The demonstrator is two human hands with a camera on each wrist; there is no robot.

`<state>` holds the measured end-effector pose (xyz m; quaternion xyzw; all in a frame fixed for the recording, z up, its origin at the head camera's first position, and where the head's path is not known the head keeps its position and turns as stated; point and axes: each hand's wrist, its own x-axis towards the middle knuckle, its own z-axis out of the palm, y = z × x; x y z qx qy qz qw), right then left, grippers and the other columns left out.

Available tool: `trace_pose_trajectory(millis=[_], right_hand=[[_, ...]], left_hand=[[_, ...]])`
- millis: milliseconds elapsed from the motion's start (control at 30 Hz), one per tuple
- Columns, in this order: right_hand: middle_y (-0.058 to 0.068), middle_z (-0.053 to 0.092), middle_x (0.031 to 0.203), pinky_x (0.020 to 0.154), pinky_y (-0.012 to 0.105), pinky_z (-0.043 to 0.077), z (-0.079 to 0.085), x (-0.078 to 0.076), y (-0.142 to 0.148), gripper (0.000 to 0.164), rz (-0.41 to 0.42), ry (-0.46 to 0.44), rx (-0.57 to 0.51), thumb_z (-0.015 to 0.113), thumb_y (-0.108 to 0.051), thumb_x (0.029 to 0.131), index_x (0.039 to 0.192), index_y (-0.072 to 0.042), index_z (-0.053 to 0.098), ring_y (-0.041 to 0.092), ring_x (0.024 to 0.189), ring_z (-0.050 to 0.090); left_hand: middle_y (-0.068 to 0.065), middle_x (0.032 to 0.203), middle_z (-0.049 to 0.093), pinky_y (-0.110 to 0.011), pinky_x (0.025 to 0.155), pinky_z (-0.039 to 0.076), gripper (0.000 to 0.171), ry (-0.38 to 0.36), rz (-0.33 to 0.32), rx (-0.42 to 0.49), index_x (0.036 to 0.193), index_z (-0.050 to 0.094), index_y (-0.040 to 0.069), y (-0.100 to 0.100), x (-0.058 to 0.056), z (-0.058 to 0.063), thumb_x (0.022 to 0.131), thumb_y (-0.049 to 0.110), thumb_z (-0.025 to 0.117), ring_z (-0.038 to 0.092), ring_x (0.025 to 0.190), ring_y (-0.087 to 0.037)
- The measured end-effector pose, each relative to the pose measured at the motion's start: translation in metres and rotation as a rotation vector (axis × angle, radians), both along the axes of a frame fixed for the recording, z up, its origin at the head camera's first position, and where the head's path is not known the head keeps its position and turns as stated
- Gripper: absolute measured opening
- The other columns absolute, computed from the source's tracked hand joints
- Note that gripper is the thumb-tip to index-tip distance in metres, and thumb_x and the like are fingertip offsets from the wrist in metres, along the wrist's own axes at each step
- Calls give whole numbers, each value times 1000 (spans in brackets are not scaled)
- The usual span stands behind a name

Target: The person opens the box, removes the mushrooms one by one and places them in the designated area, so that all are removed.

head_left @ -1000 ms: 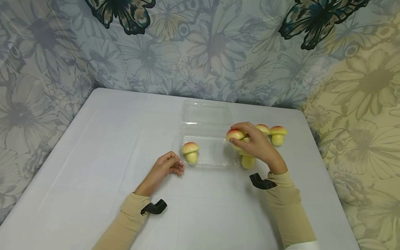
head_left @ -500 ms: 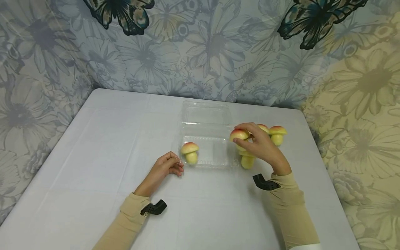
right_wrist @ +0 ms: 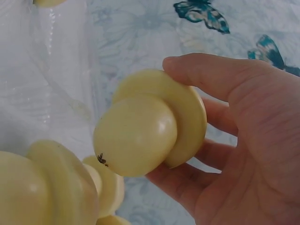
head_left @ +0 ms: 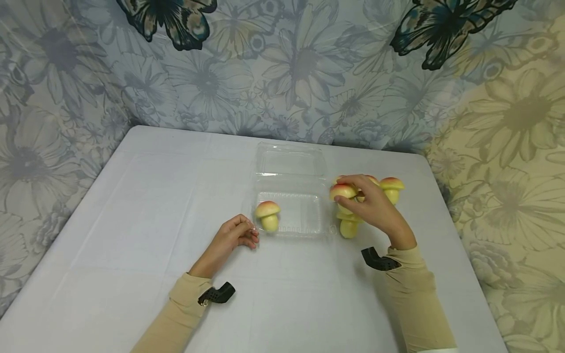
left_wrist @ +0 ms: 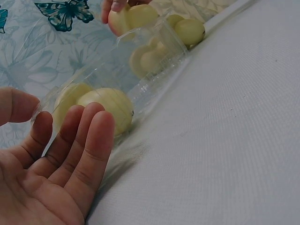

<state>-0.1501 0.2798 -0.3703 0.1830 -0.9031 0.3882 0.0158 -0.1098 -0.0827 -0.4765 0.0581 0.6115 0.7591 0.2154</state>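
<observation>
A clear plastic clamshell container (head_left: pixel 302 213) lies with its lid folded back, and a toy mushroom (head_left: pixel 267 215) with a red-tinged cap stands at its left end. At its near left corner, my left hand (head_left: pixel 231 233) pinches the container's rim between thumb and forefinger; the other fingers stay loosely bent. To the right of the container, my right hand (head_left: pixel 375 208) grips another toy mushroom (right_wrist: pixel 136 133) by its cap, stem facing the wrist camera. That held mushroom is above others, partly hiding them in the head view.
Several more toy mushrooms (head_left: pixel 348 229) are grouped right of the container, one mushroom (head_left: pixel 392 189) at the group's far right. A white cloth covers the table (head_left: pixel 132 220). Floral wall covering (head_left: pixel 304 73) with butterflies rises behind the table's back edge.
My right hand has shifted to the right, away from the container, carrying the mushroom over the group. My left hand keeps its place at the container's corner.
</observation>
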Motion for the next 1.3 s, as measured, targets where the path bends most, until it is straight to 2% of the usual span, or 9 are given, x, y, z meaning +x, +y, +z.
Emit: trace_pose_trajectory(millis=[233, 500, 667, 800, 1067, 1300], right_hand=[[13, 60, 140, 86, 12, 48, -1, 2, 4, 41, -34, -14, -5, 72, -19, 95, 133, -8, 63, 19, 121, 47], [17, 58, 136, 84, 9, 48, 1, 3, 7, 45, -107, -42, -4, 70, -23, 97, 136, -2, 59, 22, 118, 54], [18, 58, 136, 85, 8, 47, 2, 5, 11, 47, -120, -31, 23, 70, -25, 97, 137, -3, 58, 24, 119, 55], [18, 59, 135, 85, 8, 47, 3, 6, 15, 47, -120, -17, 31, 70, -24, 97, 137, -2, 58, 18, 116, 55], [17, 62, 131, 83, 10, 48, 3, 8, 21, 43, -133, 25, 32, 70, -22, 97, 133, -1, 60, -5, 107, 51], [16, 63, 126, 80, 6, 47, 4, 9, 24, 41, -149, 38, 34, 71, -21, 96, 131, -2, 62, -5, 103, 51]], left_hand=[[-7, 94, 65, -28, 74, 61, 18, -3, 0, 0, 99, 54, 3, 0, 0, 0, 106, 19, 48, 67, 81, -18], [-7, 93, 65, -28, 74, 61, 17, -14, 9, -10, 98, 55, 4, 0, -1, -1, 105, 18, 48, 67, 81, -17], [-7, 94, 65, -28, 74, 61, 17, -8, 3, -7, 99, 54, 3, 0, 0, 0, 105, 18, 48, 67, 81, -17], [-7, 94, 65, -28, 74, 61, 17, -8, 0, -2, 99, 54, 3, 0, 0, 0, 105, 18, 48, 67, 81, -18], [-7, 95, 65, -28, 74, 61, 17, -4, -1, 1, 99, 54, 3, 0, -1, 0, 106, 18, 48, 67, 81, -17], [-7, 94, 65, -28, 74, 61, 17, -11, 1, 3, 99, 54, 4, 0, -1, -1, 105, 18, 48, 67, 81, -17]])
